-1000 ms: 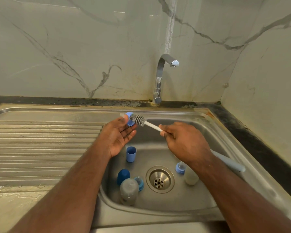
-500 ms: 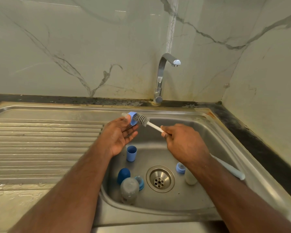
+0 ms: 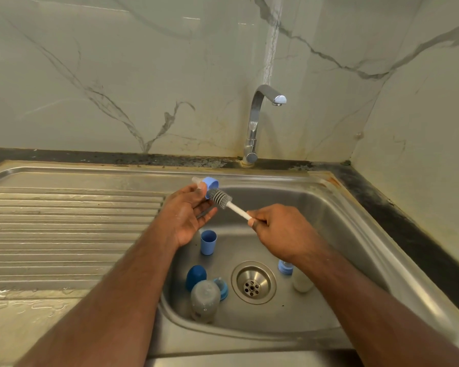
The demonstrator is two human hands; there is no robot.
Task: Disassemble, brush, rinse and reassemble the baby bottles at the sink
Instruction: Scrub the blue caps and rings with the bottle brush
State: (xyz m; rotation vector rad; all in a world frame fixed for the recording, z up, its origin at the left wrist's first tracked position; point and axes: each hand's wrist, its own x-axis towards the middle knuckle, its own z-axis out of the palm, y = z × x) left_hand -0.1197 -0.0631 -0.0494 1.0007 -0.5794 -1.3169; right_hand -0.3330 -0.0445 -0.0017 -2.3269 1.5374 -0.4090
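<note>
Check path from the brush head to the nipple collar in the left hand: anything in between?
Nothing visible. The brush head sits right beside the blue collar held by the left hand; the right hand grips the brush handle, with only open air over the sink between them.
</note>
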